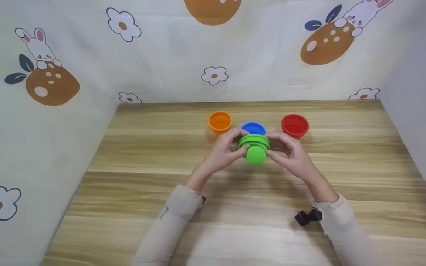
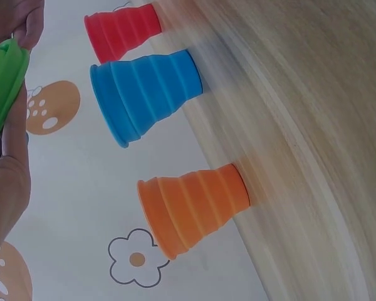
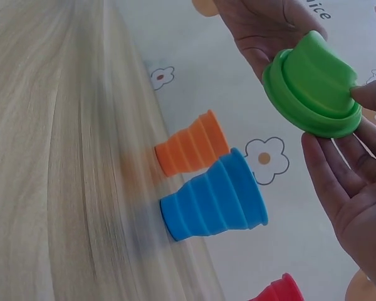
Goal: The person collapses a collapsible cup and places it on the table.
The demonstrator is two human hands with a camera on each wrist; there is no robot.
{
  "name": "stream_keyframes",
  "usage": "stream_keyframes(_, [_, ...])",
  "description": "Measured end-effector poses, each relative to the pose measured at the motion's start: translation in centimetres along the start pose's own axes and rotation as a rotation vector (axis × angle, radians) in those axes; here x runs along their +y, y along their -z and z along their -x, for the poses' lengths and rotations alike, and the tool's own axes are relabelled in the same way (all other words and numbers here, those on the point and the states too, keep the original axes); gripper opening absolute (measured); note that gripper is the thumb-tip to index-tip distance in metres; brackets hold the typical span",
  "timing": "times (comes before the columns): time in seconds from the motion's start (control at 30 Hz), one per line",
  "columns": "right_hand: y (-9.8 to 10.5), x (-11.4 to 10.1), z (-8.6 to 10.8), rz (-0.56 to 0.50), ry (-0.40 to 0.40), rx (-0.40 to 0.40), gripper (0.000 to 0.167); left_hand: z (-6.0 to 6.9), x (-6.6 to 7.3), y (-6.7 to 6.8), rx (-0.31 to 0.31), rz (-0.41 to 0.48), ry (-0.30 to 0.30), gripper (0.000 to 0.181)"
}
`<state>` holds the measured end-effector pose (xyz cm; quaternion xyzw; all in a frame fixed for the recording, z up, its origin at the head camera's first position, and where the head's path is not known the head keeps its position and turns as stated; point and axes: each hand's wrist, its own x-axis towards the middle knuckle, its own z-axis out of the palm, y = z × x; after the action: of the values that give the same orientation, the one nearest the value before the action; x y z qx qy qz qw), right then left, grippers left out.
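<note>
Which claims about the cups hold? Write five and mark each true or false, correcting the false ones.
1. The left hand and right hand hold the green cup above the table. True.
2. The orange cup lies on its side. False: it stands upright.
3. In the head view, the blue cup stands between the orange cup and the red cup. True.
4. The blue cup is inside the orange cup. False: they stand apart.

Left hand (image 1: 225, 152) and right hand (image 1: 290, 155) are gripping green cup (image 1: 256, 153) between them. Beyond, blue cup (image 1: 253, 128) is standing between orange cup (image 1: 220, 120) and red cup (image 1: 295, 126) on wooden table (image 1: 131, 207).
</note>
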<state>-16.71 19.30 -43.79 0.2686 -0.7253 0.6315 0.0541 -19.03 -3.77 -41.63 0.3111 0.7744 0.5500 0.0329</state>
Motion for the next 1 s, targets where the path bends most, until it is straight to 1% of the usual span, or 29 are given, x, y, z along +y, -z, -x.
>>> stream_keyframes(0.17, [-0.39,-0.05,-0.07,0.013,0.001,0.034,0.035,-0.10,0.01,-0.13,0.022,-0.015,0.003,0.020])
stream_keyframes(0.3, [-0.69,-0.22,-0.20,0.023,-0.010,0.079,0.033,-0.23,0.09,-0.23,0.025,-0.010,0.030,0.020])
stream_keyframes(0.4, [-0.82,-0.33,-0.32,0.039,-0.018,0.108,0.032,-0.28,0.16,-0.24,0.017,0.025,0.043,0.021])
stream_keyframes(0.5, [-0.91,-0.40,-0.43,0.060,-0.014,0.134,0.030,-0.21,0.21,-0.17,-0.002,0.072,0.038,0.024])
stream_keyframes(0.63, [-0.95,-0.42,-0.56,0.081,-0.006,0.160,0.028,-0.03,0.23,-0.03,-0.038,0.125,0.031,0.035])
stream_keyframes(0.77, [-0.93,-0.44,-0.58,0.077,-0.014,0.161,0.029,0.00,0.16,0.01,-0.046,0.138,0.023,0.039])
stream_keyframes(1.0, [-0.81,-0.47,-0.49,0.046,-0.015,0.137,0.030,-0.17,0.16,-0.12,0.001,0.110,0.006,0.035])
